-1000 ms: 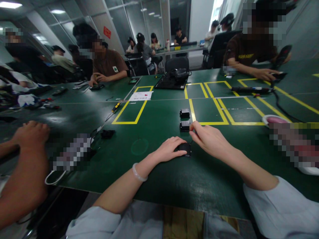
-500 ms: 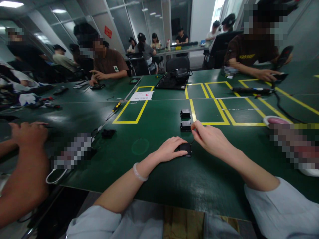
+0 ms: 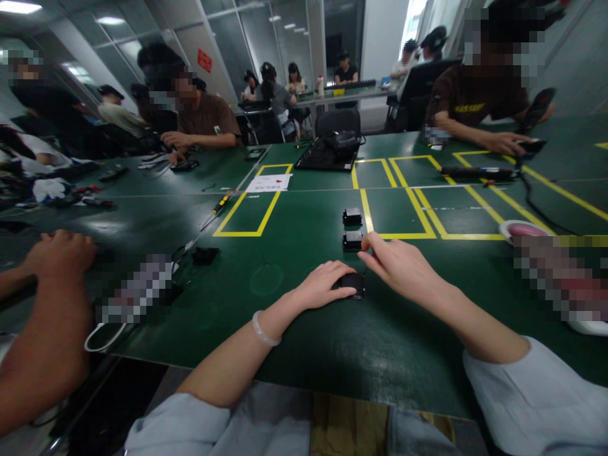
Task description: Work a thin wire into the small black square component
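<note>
My left hand (image 3: 327,283) lies low on the green table (image 3: 304,342), thumb and fingers closed around a flat black block-shaped part (image 3: 354,286). Just to its right, my right hand (image 3: 392,263) is pinched on a thin dark rod (image 3: 365,272), which slants down to the block's edge. Most of that rod is hidden by the fingers, so its kind does not show. Beyond my hands, two small black boxes with shiny grey tops stand in a line, a nearer box (image 3: 352,240) close to my right fingertips and a farther box (image 3: 352,216).
A yellow-and-black screwdriver (image 3: 221,204) and white paper (image 3: 268,183) lie left of centre. A small black object (image 3: 206,254) rests nearer. The white-rimmed tray (image 3: 591,326) is at right. A co-worker's arm (image 3: 57,304) reaches in from the left; others sit across the table.
Both hands hold nearly the same pose on the block and rod. The view has shifted very slightly, and the co-worker's hand at the left has moved a little to the right.
</note>
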Motion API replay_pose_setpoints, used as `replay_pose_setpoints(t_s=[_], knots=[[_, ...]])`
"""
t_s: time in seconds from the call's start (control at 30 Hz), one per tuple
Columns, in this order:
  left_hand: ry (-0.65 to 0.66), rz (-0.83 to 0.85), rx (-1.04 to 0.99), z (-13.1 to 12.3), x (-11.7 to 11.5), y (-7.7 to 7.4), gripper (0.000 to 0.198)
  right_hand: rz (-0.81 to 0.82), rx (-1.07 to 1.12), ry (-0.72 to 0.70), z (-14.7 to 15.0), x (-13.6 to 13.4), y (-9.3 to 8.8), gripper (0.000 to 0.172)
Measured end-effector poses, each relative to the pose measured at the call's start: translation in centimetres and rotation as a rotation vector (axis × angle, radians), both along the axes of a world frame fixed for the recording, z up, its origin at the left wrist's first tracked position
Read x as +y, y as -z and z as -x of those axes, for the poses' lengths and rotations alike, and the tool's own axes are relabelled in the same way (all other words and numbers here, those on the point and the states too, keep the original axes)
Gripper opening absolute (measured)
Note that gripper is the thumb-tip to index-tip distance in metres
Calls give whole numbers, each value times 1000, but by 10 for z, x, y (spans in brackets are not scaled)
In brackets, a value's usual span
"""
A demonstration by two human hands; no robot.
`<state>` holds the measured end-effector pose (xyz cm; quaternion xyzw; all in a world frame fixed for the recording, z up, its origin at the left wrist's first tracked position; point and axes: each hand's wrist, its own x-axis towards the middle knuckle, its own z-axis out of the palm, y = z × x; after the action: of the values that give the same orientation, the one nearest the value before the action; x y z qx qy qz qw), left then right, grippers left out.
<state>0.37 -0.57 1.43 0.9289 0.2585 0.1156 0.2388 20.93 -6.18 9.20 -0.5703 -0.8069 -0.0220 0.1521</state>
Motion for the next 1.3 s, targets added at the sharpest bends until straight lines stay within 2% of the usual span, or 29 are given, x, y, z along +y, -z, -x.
replay_pose_setpoints(t_s=[0.37, 0.6, 0.87, 1.3], knots=[[0, 0, 10, 0, 0, -1, 42, 19, -37, 40, 0, 0, -3, 20], [8, -2, 2, -1, 0, 0, 42, 7, -11, -4, -1, 0, -1, 23], [-2, -4, 8, 0, 0, 0, 43, 6, -56, 32, 0, 1, 0, 20], [-2, -7, 0, 0, 0, 1, 43, -27, -16, 9, 0, 1, 0, 20]])
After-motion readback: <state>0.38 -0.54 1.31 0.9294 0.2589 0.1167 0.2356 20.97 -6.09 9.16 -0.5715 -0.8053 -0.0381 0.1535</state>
